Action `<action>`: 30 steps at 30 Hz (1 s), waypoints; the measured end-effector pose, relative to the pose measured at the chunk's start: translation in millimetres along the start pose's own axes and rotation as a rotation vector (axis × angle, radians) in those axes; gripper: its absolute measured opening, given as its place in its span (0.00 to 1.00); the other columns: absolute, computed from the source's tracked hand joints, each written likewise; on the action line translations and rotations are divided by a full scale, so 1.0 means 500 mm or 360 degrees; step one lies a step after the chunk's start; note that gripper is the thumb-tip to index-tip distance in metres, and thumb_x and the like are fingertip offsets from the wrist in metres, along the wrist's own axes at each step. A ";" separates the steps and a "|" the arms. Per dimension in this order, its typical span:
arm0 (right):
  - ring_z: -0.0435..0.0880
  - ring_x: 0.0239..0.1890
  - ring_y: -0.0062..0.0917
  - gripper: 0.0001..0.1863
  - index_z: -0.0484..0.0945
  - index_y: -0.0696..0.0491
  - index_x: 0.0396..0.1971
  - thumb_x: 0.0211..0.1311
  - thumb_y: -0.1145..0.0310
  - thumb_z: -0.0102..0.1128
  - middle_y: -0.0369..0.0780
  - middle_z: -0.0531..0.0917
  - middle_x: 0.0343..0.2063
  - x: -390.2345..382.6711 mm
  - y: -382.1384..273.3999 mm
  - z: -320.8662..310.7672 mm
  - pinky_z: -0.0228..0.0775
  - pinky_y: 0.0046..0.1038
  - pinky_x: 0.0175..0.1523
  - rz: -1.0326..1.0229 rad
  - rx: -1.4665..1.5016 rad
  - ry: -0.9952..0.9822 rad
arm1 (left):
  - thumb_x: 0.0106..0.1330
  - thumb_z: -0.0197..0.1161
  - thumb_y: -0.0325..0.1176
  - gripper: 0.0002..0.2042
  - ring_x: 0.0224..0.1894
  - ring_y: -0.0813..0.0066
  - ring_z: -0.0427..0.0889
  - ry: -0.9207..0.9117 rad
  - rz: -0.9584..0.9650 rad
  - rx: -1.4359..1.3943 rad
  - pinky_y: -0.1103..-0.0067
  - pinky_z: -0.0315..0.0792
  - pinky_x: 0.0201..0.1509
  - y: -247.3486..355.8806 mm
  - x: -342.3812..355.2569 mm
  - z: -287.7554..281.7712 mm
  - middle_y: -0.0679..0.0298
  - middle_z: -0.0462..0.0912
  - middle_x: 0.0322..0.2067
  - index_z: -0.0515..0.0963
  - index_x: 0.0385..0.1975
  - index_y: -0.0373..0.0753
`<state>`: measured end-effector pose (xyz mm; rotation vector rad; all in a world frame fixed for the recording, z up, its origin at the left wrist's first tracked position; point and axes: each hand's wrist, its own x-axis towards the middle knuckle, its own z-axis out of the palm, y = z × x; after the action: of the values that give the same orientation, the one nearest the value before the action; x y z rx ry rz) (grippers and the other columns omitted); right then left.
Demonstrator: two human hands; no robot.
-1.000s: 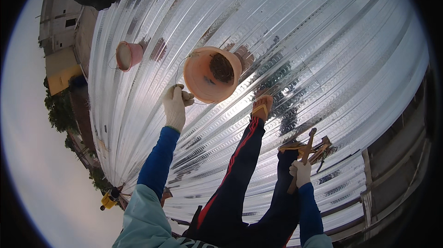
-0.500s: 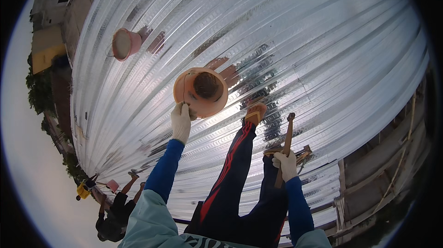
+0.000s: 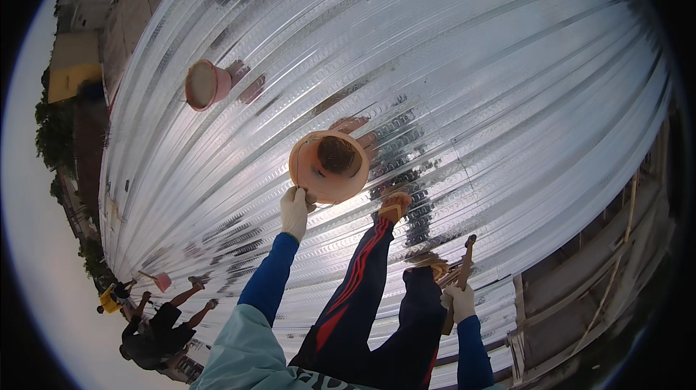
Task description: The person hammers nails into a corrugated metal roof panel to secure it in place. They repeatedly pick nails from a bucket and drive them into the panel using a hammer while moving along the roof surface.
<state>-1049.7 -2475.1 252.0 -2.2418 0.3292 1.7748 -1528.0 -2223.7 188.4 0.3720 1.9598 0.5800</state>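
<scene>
Nearest us: our own legs in dark trousers point(image 3: 355, 274) with red side stripes, one sandal point(image 3: 394, 210) planted on corrugated metal sheeting point(image 3: 507, 136). Right hand point(image 3: 460, 301), gloved, is wrapped round a wooden-handled tool point(image 3: 465, 265) beside our right leg; tool held clear of the bucket, exact type too small to call. Left hand point(image 3: 296, 214), also gloved, is further out, pinching the tan plastic bucket point(image 3: 319, 188) at its near edge; can't tell if we've got rim or handle there. Bucket's in front of our left foot, mouth tipped toward us, dark residue point(image 3: 336, 154) at the bottom. Can't tell if it's touching the sheeting or lifted. Status, our read: sheeting is down over most of the view, roof timbers point(image 3: 594, 274) at the right edge are uncovered. Held bucket looks mostly empty; nothing is coming out of it, and the tool isn't in it. Past that, a pink bucket point(image 3: 217, 87) stands on the sheeting with grey contents, none of our hands on it, so that material looks unused so far. Further off, lower left: a co-worker in dark clothes point(image 3: 156, 335), another in a yellow top point(image 3: 109, 301), small pink bucket point(image 3: 162, 283) near them. Farthest: buildings point(image 3: 109, 2) and trees point(image 3: 54, 133).
</scene>
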 end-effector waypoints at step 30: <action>0.91 0.29 0.33 0.07 0.79 0.58 0.38 0.66 0.75 0.69 0.46 0.87 0.31 -0.139 -0.599 -0.099 0.85 0.35 0.33 0.0294 -0.0827 0.0025 | 0.76 0.56 0.36 0.11 0.34 0.74 0.85 0.0278 -0.0775 -0.0178 0.73 0.79 0.35 0.143 -0.061 0.005 0.65 0.84 0.31 0.80 0.50 0.38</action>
<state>-919.9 -2209.3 349.7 -2.6427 0.0815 2.1362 -1511.9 -2178.5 249.3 -0.2323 2.0738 0.4098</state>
